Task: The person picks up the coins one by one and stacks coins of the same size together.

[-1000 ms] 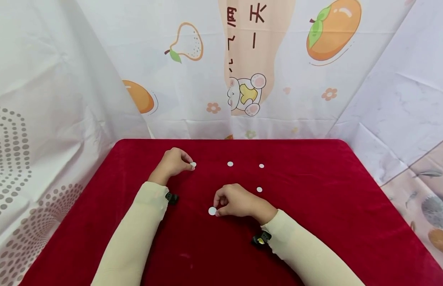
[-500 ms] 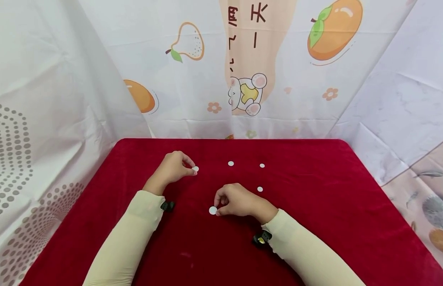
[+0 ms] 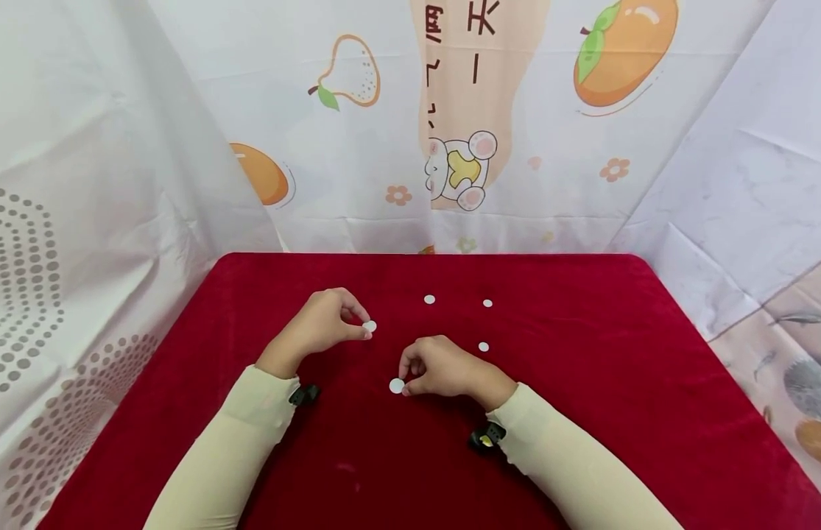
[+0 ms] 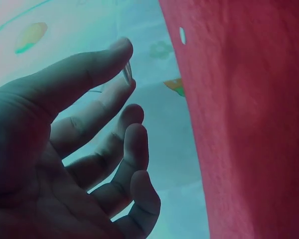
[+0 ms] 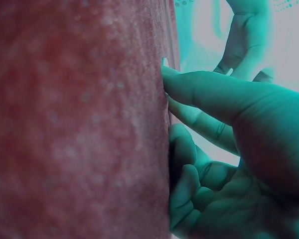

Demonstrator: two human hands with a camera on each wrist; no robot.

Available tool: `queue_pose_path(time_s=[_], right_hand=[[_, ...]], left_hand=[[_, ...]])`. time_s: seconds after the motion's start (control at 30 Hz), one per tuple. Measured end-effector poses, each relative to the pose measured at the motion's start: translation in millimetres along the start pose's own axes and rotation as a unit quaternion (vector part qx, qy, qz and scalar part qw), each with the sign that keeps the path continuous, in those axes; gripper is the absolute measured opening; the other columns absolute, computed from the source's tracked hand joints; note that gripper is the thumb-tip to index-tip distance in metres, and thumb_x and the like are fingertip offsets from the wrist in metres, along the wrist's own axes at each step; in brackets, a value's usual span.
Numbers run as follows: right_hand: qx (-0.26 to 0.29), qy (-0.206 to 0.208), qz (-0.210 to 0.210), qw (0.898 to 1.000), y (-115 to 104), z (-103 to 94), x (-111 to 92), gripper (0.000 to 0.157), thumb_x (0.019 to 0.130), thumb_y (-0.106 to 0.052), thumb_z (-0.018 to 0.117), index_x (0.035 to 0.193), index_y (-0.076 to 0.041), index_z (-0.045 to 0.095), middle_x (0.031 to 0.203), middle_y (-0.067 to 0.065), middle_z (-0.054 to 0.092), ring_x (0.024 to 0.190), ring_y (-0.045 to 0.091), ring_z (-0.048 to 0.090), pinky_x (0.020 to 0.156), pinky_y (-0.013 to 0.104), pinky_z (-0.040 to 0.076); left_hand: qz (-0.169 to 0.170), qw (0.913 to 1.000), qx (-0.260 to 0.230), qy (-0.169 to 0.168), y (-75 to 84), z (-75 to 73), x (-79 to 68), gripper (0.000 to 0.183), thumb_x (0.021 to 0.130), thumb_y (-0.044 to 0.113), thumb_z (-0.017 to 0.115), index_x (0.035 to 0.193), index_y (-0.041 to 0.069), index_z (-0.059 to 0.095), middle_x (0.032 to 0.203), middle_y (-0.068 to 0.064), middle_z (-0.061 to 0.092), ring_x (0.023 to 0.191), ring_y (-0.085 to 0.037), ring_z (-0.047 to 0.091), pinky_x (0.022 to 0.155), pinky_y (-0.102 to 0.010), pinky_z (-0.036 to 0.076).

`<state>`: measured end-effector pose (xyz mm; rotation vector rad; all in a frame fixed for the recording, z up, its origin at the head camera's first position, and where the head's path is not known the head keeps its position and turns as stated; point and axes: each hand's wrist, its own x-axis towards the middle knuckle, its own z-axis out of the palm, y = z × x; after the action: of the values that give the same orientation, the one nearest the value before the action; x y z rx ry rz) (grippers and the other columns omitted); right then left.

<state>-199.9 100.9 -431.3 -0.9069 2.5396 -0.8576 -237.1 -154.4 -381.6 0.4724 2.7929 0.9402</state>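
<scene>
Three discs (image 3: 429,299) (image 3: 487,303) (image 3: 484,347) lie on the cloth (image 3: 615,397). Thumb to finger, our left hand (image 3: 327,322) pinches a fourth disc (image 3: 371,325) above it, our right hand (image 3: 445,368) a fifth disc (image 3: 396,386) on it.

Deep plain red covers my tablecloth (image 3: 582,353). White is the colour of the left disc (image 3: 370,326) in my left hand (image 3: 317,324), the right disc (image 3: 397,386) in my right hand (image 3: 446,368), and the 3 loose discs (image 3: 484,347), 1 at 12 o'clock, 2 at 1 o'clock. Both my sleeves (image 3: 205,464) are pale cream. The white back curtain (image 3: 383,140) at 12 o'clock bears orange, green-leaved fruit, pink flowers and a peach panel with dark red characters. My side curtain (image 3: 138,110) at 10 o'clock is white with grey-brown dots; my right-hand curtain (image 3: 715,184), toward 2 o'clock, is white, faintly marbled grey.
</scene>
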Motion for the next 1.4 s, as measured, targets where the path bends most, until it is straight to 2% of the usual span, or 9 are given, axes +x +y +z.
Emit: queue_pose_path(time_s=[0.13, 0.37, 0.53, 0.8, 1.03, 1.4], right_hand=[[-0.003, 0.0, 0.001, 1.0, 2, 0.3, 0, 0.014, 0.084, -0.023, 0.088, 0.087, -0.026, 0.075, 0.081, -0.011, 0.063, 0.079, 0.008, 0.058, 0.073, 0.026, 0.052], [-0.001, 0.0, -0.005, 1.0, 1, 0.9, 2, 0.014, 0.084, -0.023, 0.088, 0.087, -0.027, 0.075, 0.08, -0.013, 0.064, 0.079, 0.008, 0.059, 0.073, 0.026, 0.052], [0.002, -0.003, -0.004, 1.0, 0, -0.5, 1, 0.014, 0.083, -0.023, 0.088, 0.087, -0.026, 0.075, 0.079, -0.013, 0.064, 0.079, 0.009, 0.059, 0.072, 0.027, 0.052], [0.007, -0.006, -0.005, 1.0, -2, -0.9, 1, 0.013, 0.084, -0.022, 0.088, 0.088, -0.024, 0.076, 0.078, -0.012, 0.064, 0.077, 0.009, 0.059, 0.07, 0.027, 0.052], [0.003, -0.005, -0.007, 1.0, -1, -0.4, 1, 0.013, 0.084, -0.022, 0.087, 0.089, -0.024, 0.076, 0.078, -0.013, 0.064, 0.077, 0.009, 0.059, 0.07, 0.027, 0.052], [-0.011, 0.0, -0.011, 1.0, 0, -0.7, 1, 0.012, 0.084, -0.023, 0.087, 0.09, -0.025, 0.076, 0.081, -0.014, 0.064, 0.078, 0.006, 0.059, 0.072, 0.026, 0.052]], left_hand=[[0.033, 0.9994, 0.004, -0.007, 8.0, 0.9, -3.7, 0.015, 0.082, 0.025, 0.09, 0.093, 0.024, 0.08, 0.107, 0.002, 0.068, 0.096, -0.022, 0.061, 0.077, -0.035, 0.054], [0.044, 0.9987, 0.0, -0.027, 14.4, -0.1, -11.5, 0.013, 0.08, 0.024, 0.091, 0.087, 0.026, 0.08, 0.105, 0.005, 0.069, 0.102, -0.026, 0.064, 0.083, -0.036, 0.056], [0.058, 0.9968, 0.01, -0.054, 11.6, 3.0, -10.0, 0.012, 0.079, 0.026, 0.092, 0.086, 0.026, 0.081, 0.103, 0.004, 0.07, 0.094, -0.022, 0.062, 0.076, -0.033, 0.055], [0.056, 0.9932, 0.016, -0.101, 12.5, 14.1, -8.0, 0.016, 0.077, 0.025, 0.093, 0.085, 0.024, 0.08, 0.093, 0.003, 0.071, 0.079, -0.017, 0.06, 0.068, -0.033, 0.053], [0.056, 0.993, 0.022, -0.102, 13.5, 21.5, -6.8, 0.017, 0.075, 0.026, 0.095, 0.082, 0.024, 0.079, 0.085, 0.007, 0.069, 0.073, -0.016, 0.06, 0.066, -0.032, 0.053], [0.063, 0.9873, 0.024, -0.144, 13.9, 32.9, -5.8, 0.017, 0.075, 0.024, 0.095, 0.08, 0.024, 0.079, 0.079, 0.01, 0.069, 0.067, -0.015, 0.059, 0.063, -0.031, 0.053]])
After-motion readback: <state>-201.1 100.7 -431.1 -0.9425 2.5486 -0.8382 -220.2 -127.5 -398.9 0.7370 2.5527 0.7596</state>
